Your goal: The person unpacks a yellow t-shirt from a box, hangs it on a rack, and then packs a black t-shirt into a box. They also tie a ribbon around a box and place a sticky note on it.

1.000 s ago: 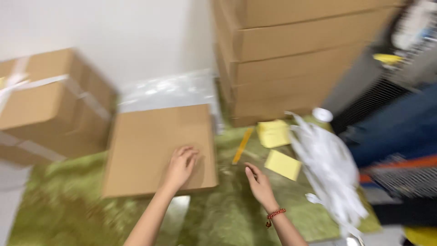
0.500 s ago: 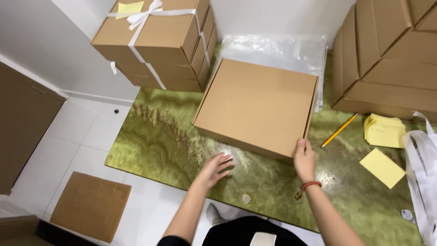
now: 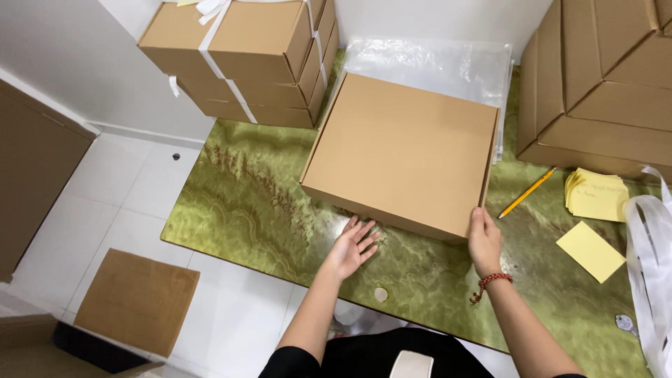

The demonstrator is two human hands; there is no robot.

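Two hands of mine are at the near edge of a flat brown cardboard box (image 3: 406, 150), which lies closed on the green marbled desk (image 3: 245, 210). My left hand (image 3: 353, 245) lies palm down on the desk with its grip released and fingers spread, the fingertips just touching the box's front wall at about 7 o'clock of the box. My right hand (image 3: 484, 241), with a red bead bracelet (image 3: 490, 282) on the wrist, has its grip on the box's near right corner at about 5 o'clock, thumb up against the edge.

At 12 o'clock from the box a stack of clear plastic bags (image 3: 437, 63) lies partly under its far side. At 10 o'clock stands a stack of cardboard boxes tied with white ribbon (image 3: 241, 52); at 2 o'clock, a taller pile of plain cartons (image 3: 602, 91). At 3 o'clock a yellow pencil (image 3: 526, 192) lies near the box, with yellow sticky notes (image 3: 595, 196) beyond it. White ribbon (image 3: 651, 266) hangs at the far right.
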